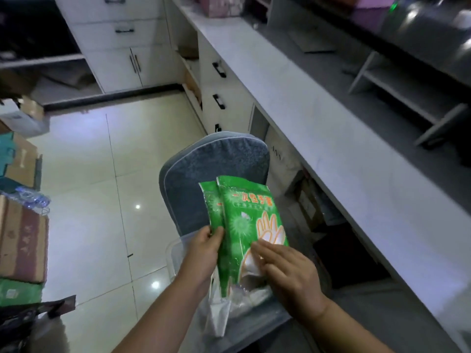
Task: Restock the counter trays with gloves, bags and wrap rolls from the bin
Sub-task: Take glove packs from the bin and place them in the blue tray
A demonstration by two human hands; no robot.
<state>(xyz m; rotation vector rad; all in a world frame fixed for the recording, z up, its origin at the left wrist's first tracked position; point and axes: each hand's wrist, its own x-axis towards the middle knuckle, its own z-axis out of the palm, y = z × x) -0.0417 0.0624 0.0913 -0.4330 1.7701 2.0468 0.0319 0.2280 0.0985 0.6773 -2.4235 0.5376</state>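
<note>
Two green packs of disposable gloves [242, 215], printed with a hand outline, stand upright one behind the other over a clear plastic bin [175, 253]. My left hand [206, 250] pinches their left edge. My right hand [285, 268] lies with its fingers on the front pack's lower right face. The bin sits on a blue cushioned chair [216, 159]. White and clear plastic bags [219, 314] hang under the packs; the bin's other contents are hidden by my hands.
A long white counter [318, 118] runs along the right, with a white shelf rack [407, 98] behind it and drawers below. Cardboard boxes [23, 238] are stacked at the left on the glossy tiled floor [102, 200]. White cabinets stand at the back.
</note>
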